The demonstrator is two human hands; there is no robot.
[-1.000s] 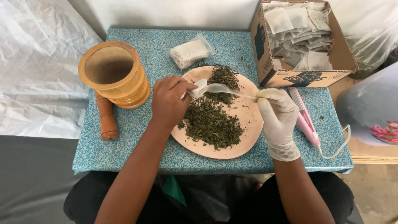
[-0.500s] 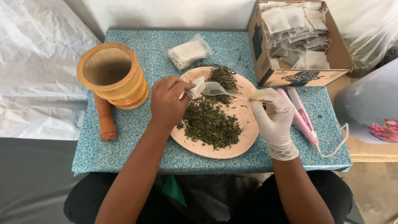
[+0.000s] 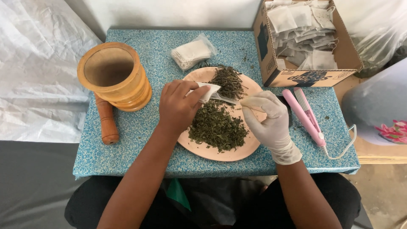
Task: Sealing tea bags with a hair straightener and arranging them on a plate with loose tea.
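Note:
My bare left hand (image 3: 178,106) pinches a small white tea bag (image 3: 208,90) open over a pink plate (image 3: 250,146). My right hand (image 3: 267,121), in a white glove, holds a clear plastic spoon (image 3: 224,99) whose bowl is pushed into the bag's mouth. Dried green herb leaves (image 3: 217,125) lie piled on the plate just below both hands, with a darker stemmy heap (image 3: 229,78) at the plate's far side.
A wooden mortar (image 3: 112,76) with its pestle (image 3: 107,121) stands at the left of the blue speckled table (image 3: 135,148). A clear packet of white bags (image 3: 193,53) lies at the back. A cardboard box (image 3: 307,76) of filled bags and a pink sealer (image 3: 307,116) sit right.
My right hand has moved left toward the bag, and the spoon's bowl has gone from beside the bag into its mouth. My left hand shifted slightly right.

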